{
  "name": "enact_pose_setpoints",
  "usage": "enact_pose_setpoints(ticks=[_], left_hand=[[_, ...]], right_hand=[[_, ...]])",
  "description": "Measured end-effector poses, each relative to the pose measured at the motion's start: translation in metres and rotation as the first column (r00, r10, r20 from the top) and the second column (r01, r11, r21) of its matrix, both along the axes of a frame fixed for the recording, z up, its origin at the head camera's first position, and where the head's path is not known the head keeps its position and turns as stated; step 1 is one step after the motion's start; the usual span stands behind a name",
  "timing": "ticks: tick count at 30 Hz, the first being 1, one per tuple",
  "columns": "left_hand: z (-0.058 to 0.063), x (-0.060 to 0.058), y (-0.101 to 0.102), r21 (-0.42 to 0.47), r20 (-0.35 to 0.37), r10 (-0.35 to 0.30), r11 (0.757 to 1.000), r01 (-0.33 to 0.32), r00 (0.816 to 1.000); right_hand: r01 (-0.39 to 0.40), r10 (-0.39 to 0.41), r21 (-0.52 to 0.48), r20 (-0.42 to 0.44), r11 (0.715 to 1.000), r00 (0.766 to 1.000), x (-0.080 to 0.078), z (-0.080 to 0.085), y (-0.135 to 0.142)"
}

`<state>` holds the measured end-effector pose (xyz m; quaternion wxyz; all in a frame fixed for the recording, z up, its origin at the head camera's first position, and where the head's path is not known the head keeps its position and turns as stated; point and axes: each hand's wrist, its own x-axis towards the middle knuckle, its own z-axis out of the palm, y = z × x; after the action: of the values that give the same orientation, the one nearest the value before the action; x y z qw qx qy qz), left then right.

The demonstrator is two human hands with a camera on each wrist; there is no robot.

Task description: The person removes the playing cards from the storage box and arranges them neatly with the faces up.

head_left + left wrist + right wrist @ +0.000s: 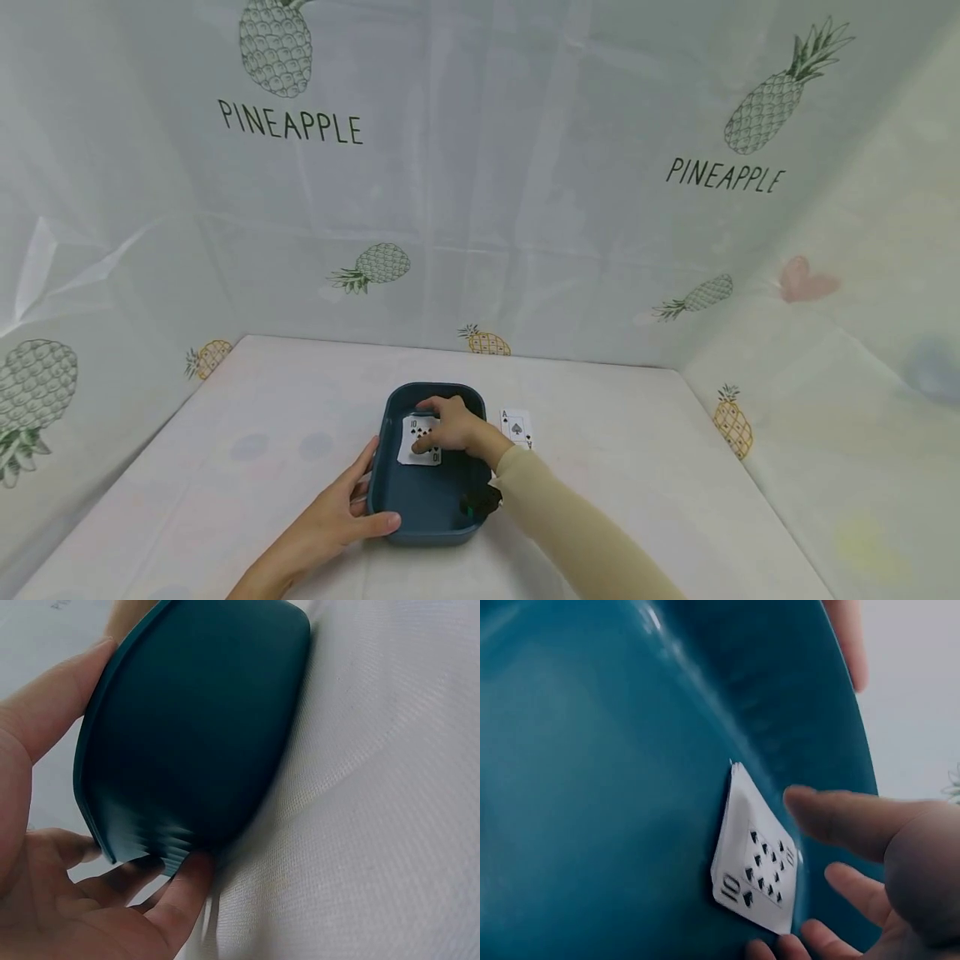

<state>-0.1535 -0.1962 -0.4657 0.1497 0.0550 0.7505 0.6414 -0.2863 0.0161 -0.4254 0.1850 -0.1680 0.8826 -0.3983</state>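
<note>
Best steady blue tray by left side in left hand's grip; handle ten-of-spades card stack edgewise with right hand (fingers spread).

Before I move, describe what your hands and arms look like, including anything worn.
The right arm wears a long, plain, pale beige sleeve reaching the wrist; a small black object shows beside its cuff, too unclear to identify. No sleeve shows on the visible left forearm. Neither the left hand nor the right hand wears a glove.
</note>
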Motion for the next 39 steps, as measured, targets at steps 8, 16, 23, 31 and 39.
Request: enact_pose_setpoints(ticks=[8, 16, 23, 31, 39], left_hand=[[-0.001, 0.000, -0.001, 0.047, -0.009, -0.028, 0.999, 0.029, 1.000], [0.001, 0.001, -0.003, 0.042, -0.007, -0.016, 0.999, 0.016, 1.000], [-0.001, 0.000, -0.003, 0.064, -0.019, -0.038, 0.997, 0.039, 0.999], [0.001, 0.001, -0.001, 0.023, -0.002, -0.021, 1.000, 0.021, 1.000], [0.001, 0.000, 0.001, -0.015, 0.005, 0.004, 1.000, -0.004, 1.000]], right_hand=[[0.031, -0.026, 0.137, -0.038, 0.990, 0.999, -0.001, -0.008, -0.005], [0.014, 0.014, 0.253, -0.110, 0.967, 0.994, 0.000, -0.005, -0.016], [0.040, -0.001, 0.283, -0.136, 0.958, 0.991, 0.001, -0.004, -0.017], [0.036, 0.009, 0.310, -0.143, 0.950, 0.990, -0.003, -0.006, -0.013], [-0.010, 0.063, 0.389, -0.123, 0.921, 0.990, 0.002, 0.005, -0.009]])
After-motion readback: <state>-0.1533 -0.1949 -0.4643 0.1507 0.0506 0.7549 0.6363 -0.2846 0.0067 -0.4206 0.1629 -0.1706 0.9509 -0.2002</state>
